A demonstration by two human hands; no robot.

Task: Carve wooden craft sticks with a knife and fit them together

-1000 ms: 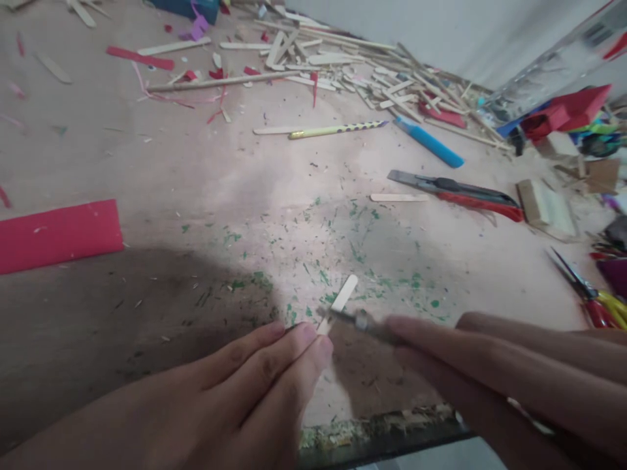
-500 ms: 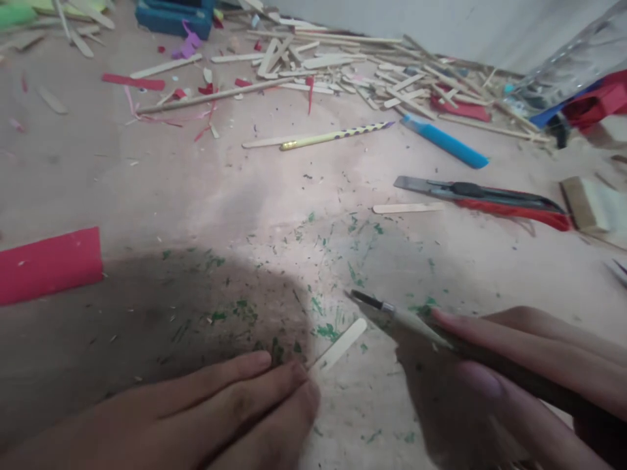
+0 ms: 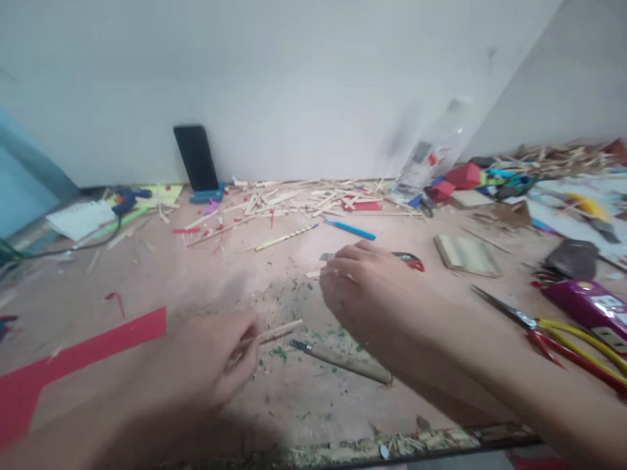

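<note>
My left hand [image 3: 220, 352] is closed around a wooden craft stick [image 3: 281, 331], whose end points right from the fist. A wood-handled carving knife [image 3: 343, 362] lies on the table between my hands, touched by neither. Farther forward, my right hand [image 3: 362, 277] is palm down with its fingers bent together. It covers part of a grey-and-red utility knife [image 3: 409, 260] and of a second craft stick [image 3: 313, 275]; the blade and one stick end stick out left of the fingers. The right fingertips are hidden, so I cannot tell what they grip.
Red paper [image 3: 112, 343] lies left, scissors [image 3: 533, 326] right, beside a purple packet [image 3: 588, 303]. A wooden block [image 3: 467, 254], blue pen-like tool [image 3: 350, 229] and pencil [image 3: 287, 237] lie beyond. Along the wall are loose sticks, a phone [image 3: 196, 156] and a bottle [image 3: 434, 153].
The carving knife has left my right hand and lies on the table. That hand has reached forward over the utility knife. My left hand has lifted its craft stick, and the view has tilted up.
</note>
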